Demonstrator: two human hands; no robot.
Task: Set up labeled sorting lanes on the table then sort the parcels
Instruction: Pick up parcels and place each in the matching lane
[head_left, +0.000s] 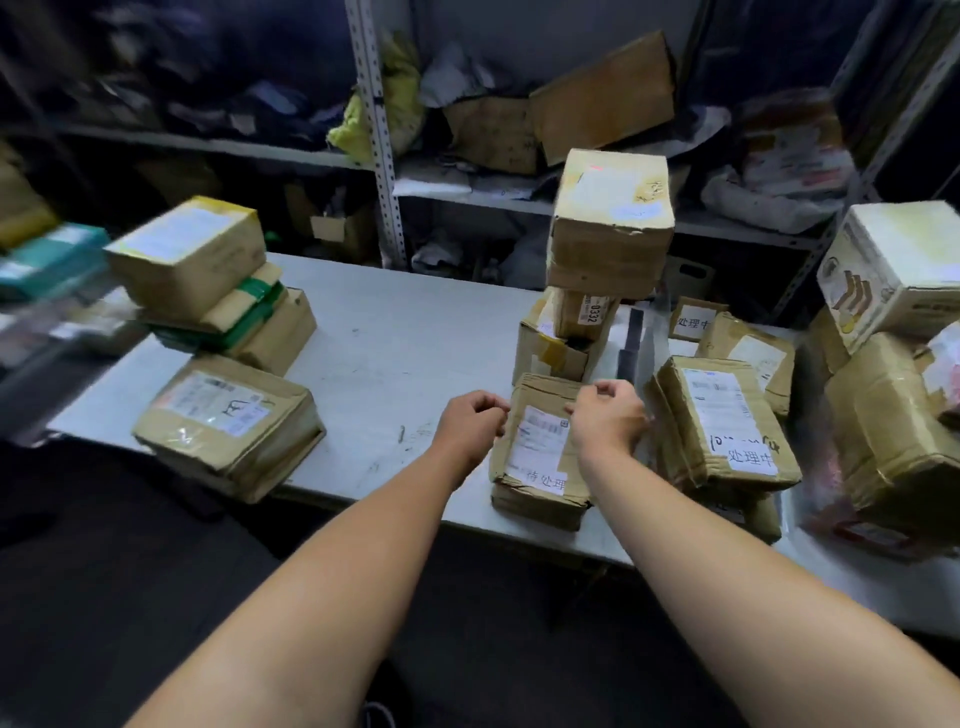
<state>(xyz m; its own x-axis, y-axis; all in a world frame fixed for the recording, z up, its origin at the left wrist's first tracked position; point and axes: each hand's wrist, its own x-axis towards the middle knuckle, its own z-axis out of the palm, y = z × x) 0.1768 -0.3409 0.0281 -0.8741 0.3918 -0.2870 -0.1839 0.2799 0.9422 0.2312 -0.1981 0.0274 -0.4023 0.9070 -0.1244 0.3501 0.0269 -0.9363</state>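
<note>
Closest in: left hand (475, 415) and right hand (610, 415), both with fingers curled, either side of a flat brown parcel (540, 441) at the near edge of the white tabletop (405, 332). Left one right at the parcel's left edge, right one over its top right corner. Can't tell a real grip from fingers just curled up against it, honestly. Parcel stacked on another brown one, with a handwritten white label (545, 480) stuck near its front edge. Just to the right, a second labelled parcel (722, 415), also on a stack. Off to the left, well apart, a lone taped parcel (228, 426), then a leaning pile of boxes (208, 280) behind it. Further back in the middle, a tall stack (608, 244) with a dark strip (631, 343) just beside its base. White box (893, 265) up top on the far right. Metal shelving (374, 130) crammed with bags and cartons behind everything.
</note>
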